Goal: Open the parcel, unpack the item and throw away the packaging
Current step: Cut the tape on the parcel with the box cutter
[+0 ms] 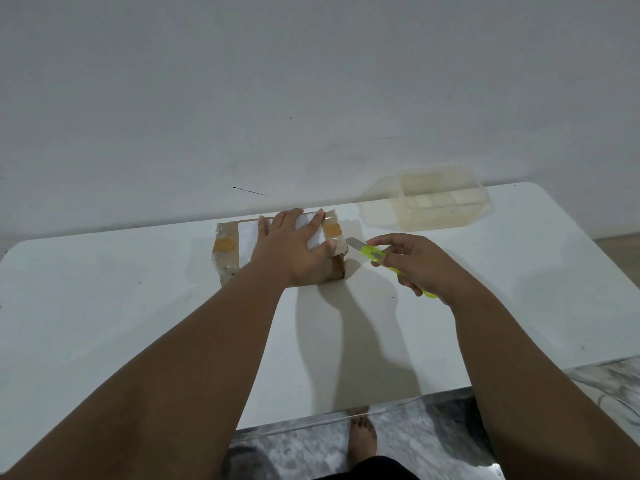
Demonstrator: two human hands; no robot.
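Observation:
A small brown cardboard parcel (230, 252), wrapped in clear tape with a white label on top, lies on the white table (104, 289) near its far edge. My left hand (294, 247) lies flat on the parcel's top, fingers spread, pressing it down. My right hand (419, 263) holds a lime-green utility knife (372, 252) just right of the parcel. Its blade is out and points at the parcel's right end, very close to the box. Whether the tip touches the box cannot be told.
A clear plastic container (440, 199) stands at the table's back right, against the pale wall. The table's near edge runs just in front of me, with grey marbled floor (433, 441) and a bare foot (362, 441) below it.

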